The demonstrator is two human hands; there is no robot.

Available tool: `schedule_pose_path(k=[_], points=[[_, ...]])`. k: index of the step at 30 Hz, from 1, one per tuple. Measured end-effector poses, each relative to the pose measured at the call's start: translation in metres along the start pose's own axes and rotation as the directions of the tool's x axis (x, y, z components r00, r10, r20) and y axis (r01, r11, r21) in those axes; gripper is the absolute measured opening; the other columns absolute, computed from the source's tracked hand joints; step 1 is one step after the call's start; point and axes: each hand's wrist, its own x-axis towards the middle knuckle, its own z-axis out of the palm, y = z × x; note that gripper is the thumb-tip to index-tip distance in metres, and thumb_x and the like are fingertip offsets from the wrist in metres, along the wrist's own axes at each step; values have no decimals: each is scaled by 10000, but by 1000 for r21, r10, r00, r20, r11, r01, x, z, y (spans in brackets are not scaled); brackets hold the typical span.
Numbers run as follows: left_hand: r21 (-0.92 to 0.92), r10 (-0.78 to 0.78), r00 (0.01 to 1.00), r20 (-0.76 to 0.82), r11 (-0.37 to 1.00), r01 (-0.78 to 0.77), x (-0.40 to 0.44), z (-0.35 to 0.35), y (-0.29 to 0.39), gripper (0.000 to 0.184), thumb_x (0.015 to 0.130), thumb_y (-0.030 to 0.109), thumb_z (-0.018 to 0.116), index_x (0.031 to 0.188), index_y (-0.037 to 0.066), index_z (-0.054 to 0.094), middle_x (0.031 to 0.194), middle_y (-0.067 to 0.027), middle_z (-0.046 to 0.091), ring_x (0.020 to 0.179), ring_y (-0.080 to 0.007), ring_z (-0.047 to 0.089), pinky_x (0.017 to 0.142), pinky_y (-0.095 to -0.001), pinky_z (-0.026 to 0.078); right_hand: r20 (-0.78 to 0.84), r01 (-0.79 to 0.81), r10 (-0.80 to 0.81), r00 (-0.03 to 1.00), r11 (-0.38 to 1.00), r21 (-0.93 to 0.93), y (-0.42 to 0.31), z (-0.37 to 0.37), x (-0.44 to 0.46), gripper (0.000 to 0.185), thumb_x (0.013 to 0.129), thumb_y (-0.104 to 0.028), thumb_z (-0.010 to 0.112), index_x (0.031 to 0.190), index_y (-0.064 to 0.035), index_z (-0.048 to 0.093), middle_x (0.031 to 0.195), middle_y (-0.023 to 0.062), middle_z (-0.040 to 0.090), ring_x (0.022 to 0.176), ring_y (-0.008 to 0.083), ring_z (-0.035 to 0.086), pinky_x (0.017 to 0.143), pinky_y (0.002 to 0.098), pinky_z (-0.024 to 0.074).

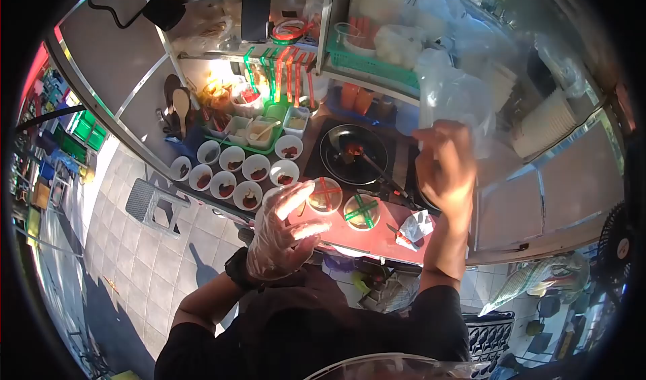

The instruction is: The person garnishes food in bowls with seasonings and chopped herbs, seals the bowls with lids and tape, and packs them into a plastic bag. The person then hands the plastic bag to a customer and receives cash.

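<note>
My left hand (286, 229), in a clear plastic glove, is raised above the counter's front edge with fingers apart and nothing in it. Just right of it stand two round tubs, one with crossed red tape (325, 196) and one with crossed green tape (362, 212). My bare right hand (444, 161) is lifted at the right, fingers bent and blurred by motion. Clear plastic bags (452, 94) hang directly behind its fingertips; whether it touches them I cannot make out. Between the hands, a black frying pan (354, 155) holds a little reddish food and a dark-handled utensil.
Several white bowls (256, 167) with dark red contents stand at the left. Behind them is a green tray with containers (260, 132). A small knife (402, 237) and crumpled white packet (417, 225) lie on the red counter (377, 240). Stacked white containers (544, 123) lean at the right.
</note>
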Motion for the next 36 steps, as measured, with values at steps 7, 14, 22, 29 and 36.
schedule_pose_path(k=[7,14,22,29,36], points=[[308,146,989,-38,943,-128,17,-38,-2,224,724,276,817,865,112,761,1423,-259,612,1371,-500,498,1066,-582,464,282,-8,-210,936,790,614,-116,6,-56,245,746,-99,836,982,-56,788,1132,97,634,961,284,655,826,400,554],[39,-5,1000,-17,999,6,-78,-87,2,370,734,45,811,1093,55,721,964,-130,655,816,-340,678,683,-447,557,329,-215,285,900,948,-234,-208,58,-58,275,780,-67,857,1028,-41,740,1450,238,508,1193,432,560,945,511,538],[267,-689,665,-289,609,747,-264,-253,-45,297,949,107,661,1239,42,669,1099,-239,645,954,-424,652,809,-515,526,863,-834,218,456,443,328,-376,221,-52,403,809,-49,858,1195,-35,740,1110,121,737,1061,230,700,966,356,550],[-289,-866,482,-131,499,817,-446,-403,-55,423,817,-5,847,1224,35,741,1134,-153,729,890,-257,734,812,-362,599,841,-586,-90,534,677,445,-545,404,-61,328,882,-62,801,1205,-49,743,1199,153,532,1015,304,669,897,401,547],[-654,-968,231,-94,235,719,-490,-433,-116,393,756,32,887,1136,46,785,1052,-108,779,866,-227,702,884,-349,562,859,-490,-253,445,734,470,-620,506,-60,839,833,39,748,1564,-38,344,1398,282,326,1217,526,550,1008,556,507]])
